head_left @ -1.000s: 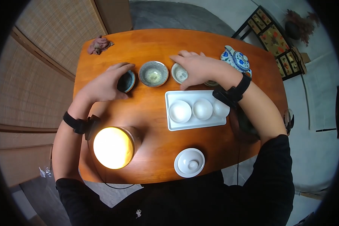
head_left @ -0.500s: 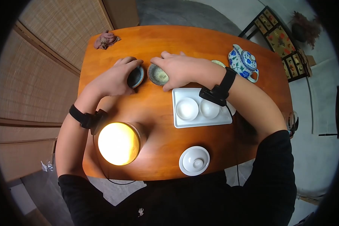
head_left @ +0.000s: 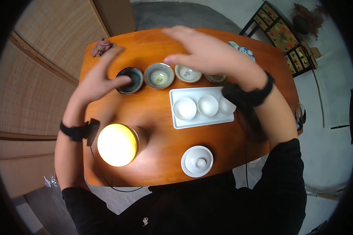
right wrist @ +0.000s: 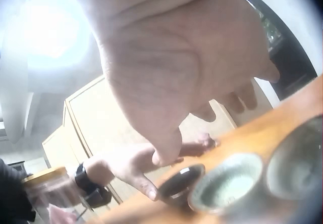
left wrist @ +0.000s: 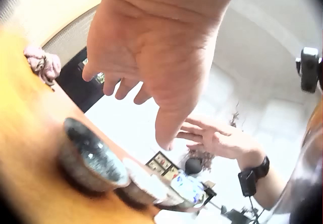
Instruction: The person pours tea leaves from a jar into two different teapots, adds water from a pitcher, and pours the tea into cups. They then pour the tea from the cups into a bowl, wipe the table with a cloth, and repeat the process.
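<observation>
Four small tea bowls stand in a row across the table: a dark one (head_left: 134,84), a speckled grey one (head_left: 159,76), a paler one (head_left: 188,74) and a greenish one (head_left: 215,78) partly under the right forearm. My left hand (head_left: 95,82) is raised beside the dark bowl, fingers spread, its thumb overlapping that bowl in the head view. Raised above the far side of the row, my right hand (head_left: 209,49) has its fingers extended and thumb apart. Both palms hold nothing in the wrist views, where the grey bowl (right wrist: 229,183) shows below the right hand.
A white tray (head_left: 203,124) with three white cups lies nearer me. Closer still are a lidded white bowl (head_left: 197,161) and a glowing round lamp (head_left: 117,145). A blue-and-white teapot (head_left: 245,51) is half hidden by the right arm. A crumpled cloth (head_left: 102,47) lies far left.
The right hand moved left from the pale bowl to the grey one, then lifted away up and right. The left hand let go of the dark bowl and drew left, fingers spreading.
</observation>
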### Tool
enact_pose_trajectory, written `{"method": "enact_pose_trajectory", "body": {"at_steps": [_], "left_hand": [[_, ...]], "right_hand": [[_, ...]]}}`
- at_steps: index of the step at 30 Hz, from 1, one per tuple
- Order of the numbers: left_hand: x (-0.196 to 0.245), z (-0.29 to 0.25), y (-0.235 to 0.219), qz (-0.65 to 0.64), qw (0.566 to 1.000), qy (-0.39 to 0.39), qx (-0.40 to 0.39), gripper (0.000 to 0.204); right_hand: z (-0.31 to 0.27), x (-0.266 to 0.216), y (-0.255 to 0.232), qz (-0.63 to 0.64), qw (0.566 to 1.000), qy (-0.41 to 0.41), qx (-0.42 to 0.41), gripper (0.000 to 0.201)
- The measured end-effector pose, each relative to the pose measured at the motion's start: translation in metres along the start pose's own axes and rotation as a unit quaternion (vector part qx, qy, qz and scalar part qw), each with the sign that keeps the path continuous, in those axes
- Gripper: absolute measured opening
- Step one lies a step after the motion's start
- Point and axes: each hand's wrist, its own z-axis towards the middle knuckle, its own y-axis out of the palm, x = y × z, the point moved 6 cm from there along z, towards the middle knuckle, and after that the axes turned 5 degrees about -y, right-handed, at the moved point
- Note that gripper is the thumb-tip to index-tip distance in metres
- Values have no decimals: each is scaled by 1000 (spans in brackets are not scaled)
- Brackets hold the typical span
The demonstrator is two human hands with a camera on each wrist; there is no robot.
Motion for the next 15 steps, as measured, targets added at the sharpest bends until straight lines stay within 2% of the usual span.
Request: {"method": "enact_pose_trajectory", "body": {"at_steps": [1, 2, 3, 4, 5, 6, 7, 8, 9, 10, 13, 15], "left_hand": [[10, -5, -22, -27, 999, -15, 43, 74], [22, -14, -44, -54, 995, -30, 84, 67], [34, -26, -65, -86, 984, -12, 154, 58], [51, -41, -85, -136, 967, -17, 213, 49], [85, -60, -103, -81, 957, 0, 279, 40], [96, -82, -116, -111, 934, 18, 340, 33], [116, -108, -120, -119, 913, 10, 390, 35], [112, -141, -125, -191, 911, 95, 352, 39], [123, -167, -118, -227, 907, 156, 320, 42], [142, -181, -102, -268, 909, 163, 277, 44], [177, -196, -25, -285, 916, 114, 257, 65], [190, -187, 22, -362, 917, 24, 165, 72]], "right_hand": [[-19, -8, -28, -10, 998, -22, 65, 69], [-40, -12, -50, 8, 994, -9, 108, 70], [-63, -17, -69, 26, 988, 3, 151, 72], [-89, -18, -82, 95, 976, 31, 192, 68], [-114, -19, -91, 163, 957, 58, 232, 64], [-138, -22, -92, 225, 933, 70, 273, 60], [-162, -24, -88, 286, 902, 82, 313, 57], [-185, -24, -80, 345, 866, 91, 350, 54], [-204, -24, -67, 376, 851, 105, 350, 53], [-222, -17, -47, 408, 830, 151, 349, 53], [-254, 3, 11, 472, 778, 193, 367, 60], [-265, 12, 39, 493, 742, 236, 388, 65]]}}
